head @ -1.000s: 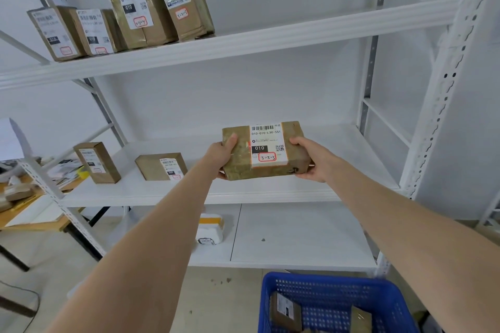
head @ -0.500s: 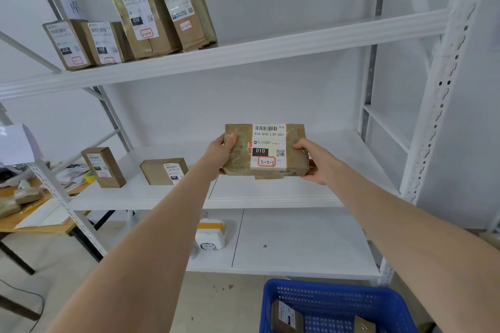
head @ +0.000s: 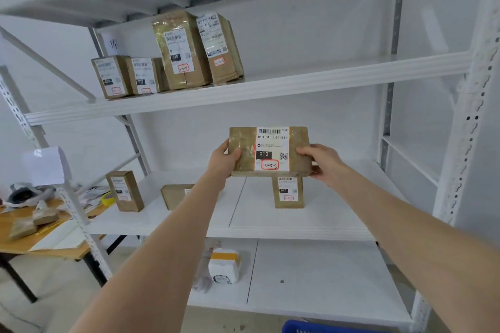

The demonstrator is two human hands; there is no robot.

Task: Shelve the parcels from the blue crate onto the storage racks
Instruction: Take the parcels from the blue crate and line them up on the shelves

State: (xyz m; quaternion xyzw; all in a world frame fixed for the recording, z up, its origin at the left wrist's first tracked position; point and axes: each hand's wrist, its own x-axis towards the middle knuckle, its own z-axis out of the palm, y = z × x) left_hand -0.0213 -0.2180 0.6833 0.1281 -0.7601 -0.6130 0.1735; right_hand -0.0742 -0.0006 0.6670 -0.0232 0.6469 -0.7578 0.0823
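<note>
I hold a brown taped parcel (head: pixel 270 151) with a white label marked 3-3-3 in front of the white storage rack (head: pixel 243 89), between its upper and middle shelves. My left hand (head: pixel 226 161) grips its left end and my right hand (head: pixel 320 162) grips its right end. Only the rim of the blue crate (head: pixel 311 327) shows at the bottom edge. Several labelled parcels (head: pixel 173 59) stand on the upper shelf at the left.
On the middle shelf (head: pixel 270 227) stand a small upright box (head: pixel 124 190), a flat box (head: pixel 176 194) and another upright box (head: pixel 288 192) just below the held parcel. A white and orange packet (head: pixel 223 266) lies on the lower shelf. A cluttered wooden table (head: pixel 40 232) stands at left.
The view has tilted up, so the crate has dropped nearly out of sight. Both hands have raised the parcel higher against the rack. An upright box on the middle shelf now shows beneath it.
</note>
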